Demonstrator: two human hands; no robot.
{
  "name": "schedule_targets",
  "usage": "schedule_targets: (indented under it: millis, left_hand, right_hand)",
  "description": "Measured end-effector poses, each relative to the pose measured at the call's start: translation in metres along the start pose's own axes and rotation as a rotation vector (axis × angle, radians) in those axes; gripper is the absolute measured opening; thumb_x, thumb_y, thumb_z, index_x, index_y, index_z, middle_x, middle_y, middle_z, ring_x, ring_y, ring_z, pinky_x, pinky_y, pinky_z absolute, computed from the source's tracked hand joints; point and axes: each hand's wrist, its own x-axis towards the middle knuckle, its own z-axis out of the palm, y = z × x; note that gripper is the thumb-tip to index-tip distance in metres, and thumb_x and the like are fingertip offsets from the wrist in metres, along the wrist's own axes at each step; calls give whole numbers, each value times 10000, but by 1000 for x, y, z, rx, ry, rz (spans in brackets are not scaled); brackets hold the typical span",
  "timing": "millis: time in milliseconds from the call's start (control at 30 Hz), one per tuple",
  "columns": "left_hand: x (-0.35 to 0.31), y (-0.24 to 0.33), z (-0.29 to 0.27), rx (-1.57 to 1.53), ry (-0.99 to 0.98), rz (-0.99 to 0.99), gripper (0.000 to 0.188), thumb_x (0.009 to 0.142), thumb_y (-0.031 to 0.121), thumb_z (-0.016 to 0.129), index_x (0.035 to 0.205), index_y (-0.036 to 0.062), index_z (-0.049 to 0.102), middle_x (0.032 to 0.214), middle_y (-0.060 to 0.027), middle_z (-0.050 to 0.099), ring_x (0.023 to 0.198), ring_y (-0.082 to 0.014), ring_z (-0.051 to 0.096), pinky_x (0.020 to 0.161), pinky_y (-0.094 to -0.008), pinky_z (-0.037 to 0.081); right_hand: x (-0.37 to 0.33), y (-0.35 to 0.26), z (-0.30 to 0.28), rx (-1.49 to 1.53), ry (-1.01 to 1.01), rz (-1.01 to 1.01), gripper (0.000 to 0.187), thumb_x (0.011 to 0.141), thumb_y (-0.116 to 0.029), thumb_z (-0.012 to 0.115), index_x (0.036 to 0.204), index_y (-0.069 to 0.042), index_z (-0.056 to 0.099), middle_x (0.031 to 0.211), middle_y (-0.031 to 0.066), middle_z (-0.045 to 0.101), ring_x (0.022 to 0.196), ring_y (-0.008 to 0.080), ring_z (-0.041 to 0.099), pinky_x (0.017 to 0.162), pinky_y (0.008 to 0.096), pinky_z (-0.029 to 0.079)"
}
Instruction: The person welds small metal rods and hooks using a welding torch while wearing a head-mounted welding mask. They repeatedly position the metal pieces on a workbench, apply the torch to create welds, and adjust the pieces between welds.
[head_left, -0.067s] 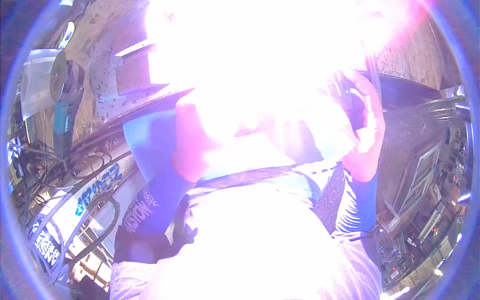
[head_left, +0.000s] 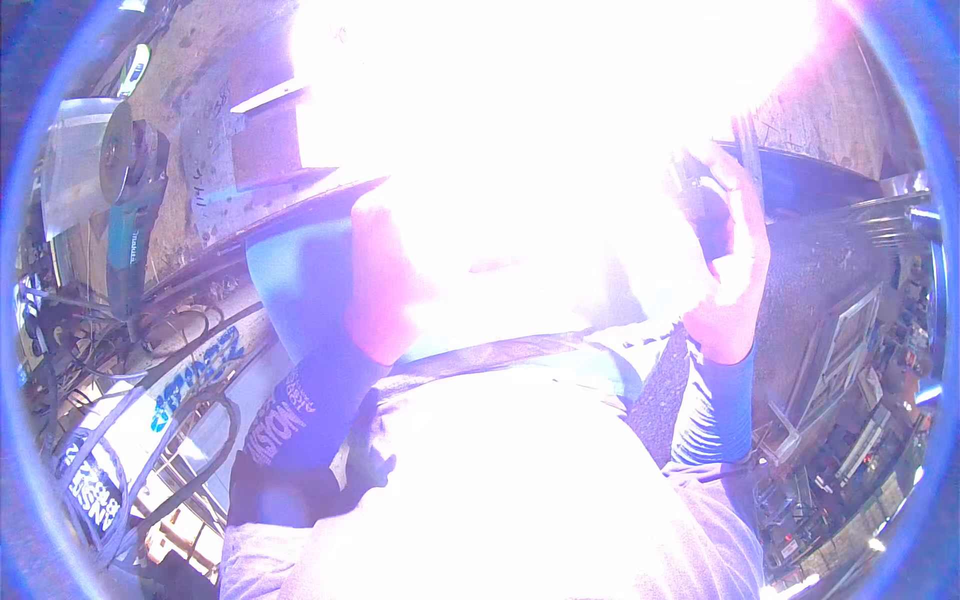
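An intense white glare (head_left: pixel 520 120) fills the upper middle and washes out whatever lies between my hands. My left hand (head_left: pixel 385 280) reaches up into it from a blue sleeve; only the wrist and the back edge show, and its fingers are lost in the light. On the right, my right hand (head_left: pixel 740 240) is bent with fingers curled around a dark thing (head_left: pixel 708 205) that I cannot make out. Below the glare, light blue cloth (head_left: pixel 310 280) lies across my lap.
At the far left an angle grinder (head_left: pixel 130 215) with a teal body rests on a worn, stained surface (head_left: pixel 205 150). A metal piece (head_left: pixel 265 145) lies beside the glare. Looped cables (head_left: pixel 215 420) hang at lower left. A metal frame (head_left: pixel 840 350) stands at right.
The glare has spread slightly and hides more between my forearms. Both hands stay in about the same place.
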Motion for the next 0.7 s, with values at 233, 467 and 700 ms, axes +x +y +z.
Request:
schedule_targets:
  millis: [233,467,700]
  left_hand:
    - [8,2,7,-78,13,-177,151,970,48,715,1100,-2,771,734,-60,627,686,-149,581,639,-289,466]
    - [6,0,7,-78,19,-151,164,999,47,706,1139,-11,767,645,33,554,610,-16,454,571,-223,394]
    - [7,2,6,-74,4,-162,174,1008,68,700,1143,-22,763,637,26,553,602,-21,449,550,-228,381]
  right_hand:
    - [-1,-2,10,171,56,132,585,945,50,666,1506,25,501,1440,137,587,1132,191,673,1004,326,530]
    - [-5,3,13,-13,42,-15,576,939,66,635,1500,40,507,1481,172,578,1322,257,615,1132,363,467]
    - [-8,-3,17,6,24,3,586,917,70,619,1494,8,540,1413,163,643,1326,230,619,1130,360,465]
